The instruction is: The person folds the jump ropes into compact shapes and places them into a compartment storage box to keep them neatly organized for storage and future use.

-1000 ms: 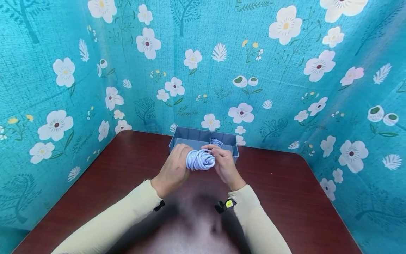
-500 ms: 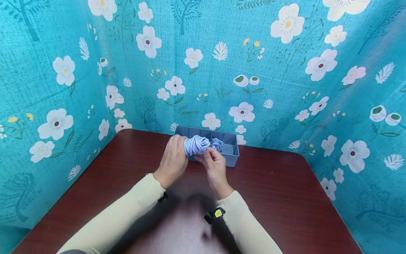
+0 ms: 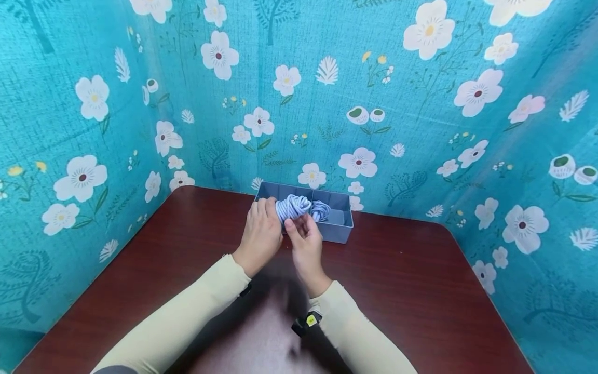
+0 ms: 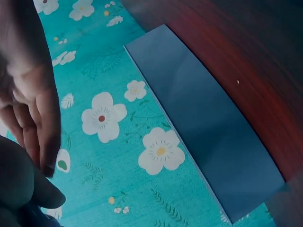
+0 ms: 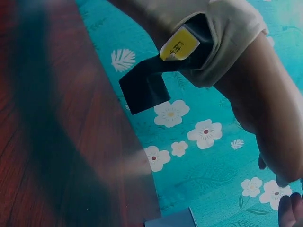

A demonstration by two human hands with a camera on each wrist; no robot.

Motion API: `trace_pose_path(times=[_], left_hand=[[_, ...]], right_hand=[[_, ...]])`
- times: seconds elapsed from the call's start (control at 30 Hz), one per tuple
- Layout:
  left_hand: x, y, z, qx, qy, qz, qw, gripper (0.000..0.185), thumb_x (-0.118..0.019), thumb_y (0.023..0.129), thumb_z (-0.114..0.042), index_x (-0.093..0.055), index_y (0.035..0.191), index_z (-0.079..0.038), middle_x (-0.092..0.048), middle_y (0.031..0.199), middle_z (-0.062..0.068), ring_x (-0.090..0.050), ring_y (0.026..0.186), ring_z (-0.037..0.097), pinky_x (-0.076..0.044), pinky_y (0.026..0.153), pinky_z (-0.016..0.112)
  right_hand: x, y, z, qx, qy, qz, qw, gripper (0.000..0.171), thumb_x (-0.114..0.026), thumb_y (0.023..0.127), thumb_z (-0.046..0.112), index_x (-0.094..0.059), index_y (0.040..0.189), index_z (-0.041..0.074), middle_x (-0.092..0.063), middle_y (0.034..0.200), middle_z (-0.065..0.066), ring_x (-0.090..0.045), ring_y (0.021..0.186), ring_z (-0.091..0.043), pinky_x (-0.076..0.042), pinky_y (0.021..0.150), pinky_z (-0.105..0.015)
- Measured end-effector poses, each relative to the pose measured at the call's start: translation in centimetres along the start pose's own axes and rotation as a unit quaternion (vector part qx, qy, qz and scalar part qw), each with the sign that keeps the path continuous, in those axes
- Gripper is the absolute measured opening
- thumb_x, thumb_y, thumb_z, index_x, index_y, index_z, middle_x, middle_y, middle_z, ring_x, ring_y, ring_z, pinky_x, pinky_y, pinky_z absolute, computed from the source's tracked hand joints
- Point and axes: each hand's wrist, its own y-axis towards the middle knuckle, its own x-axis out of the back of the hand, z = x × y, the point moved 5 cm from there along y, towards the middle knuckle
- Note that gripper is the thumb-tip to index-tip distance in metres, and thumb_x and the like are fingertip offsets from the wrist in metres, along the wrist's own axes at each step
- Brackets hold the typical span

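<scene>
Pale-blue coiled cord bundle (image 3: 292, 206) is gripped by left hand (image 3: 262, 234) over grey plastic divided tray (image 3: 337, 232).
Right hand (image 3: 304, 242) is pinching its lower edge; loosened loops could snag on the divider.

Coiled pale-blue cord (image 3: 291, 206) carried from just short of the grey divided tray (image 3: 342, 232) toward 12 o'clock, now over its left compartment | left hand (image 3: 261, 235) travels with it, gripping | right hand (image 3: 304, 243) slips from the coil's 3 o'clock side to its 6 o'clock edge.
</scene>
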Motion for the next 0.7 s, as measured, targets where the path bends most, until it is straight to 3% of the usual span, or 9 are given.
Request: trace_pose_path(times=[0.3,0.5,0.7], left_hand=[[-0.2,-0.2,-0.4,0.01,0.022,0.0,0.9997,0.055,-0.063,0.077,-0.012,-0.04,0.122,0.011,-0.047,0.098,0.021,-0.045,0.086,0.033,-0.043,0.072,0.043],[-0.1,-0.3,-0.7,0.002,-0.042,-0.012,0.999,0.053,-0.059,0.08,-0.009,-0.04,0.125,0.011,-0.048,0.105,0.022,-0.047,0.093,0.034,-0.043,0.081,0.046],[0.1,-0.6,-0.4,-0.015,-0.111,-0.001,0.9937,0.059,-0.065,0.084,-0.013,-0.039,0.132,0.009,-0.05,0.115,0.02,-0.047,0.103,0.031,-0.042,0.09,0.046]], right_hand=[[0.0,0.7,-0.1,0.023,-0.034,-0.016,0.999,0.051,-0.065,0.093,0.01,-0.045,0.138,-0.003,-0.06,0.119,-0.016,-0.059,0.11,-0.023,-0.046,0.094,-0.029],[0.6,1.1,0.6,0.05,-0.028,-0.019,0.998,0.058,-0.067,0.092,0.018,-0.046,0.142,-0.001,-0.061,0.123,-0.017,-0.059,0.113,-0.025,-0.047,0.094,-0.032],[1.3,2.1,1.1,0.036,0.036,-0.013,0.999,0.056,-0.068,0.091,0.015,-0.047,0.14,-0.003,-0.057,0.126,-0.021,-0.062,0.111,-0.026,-0.05,0.088,-0.036]])
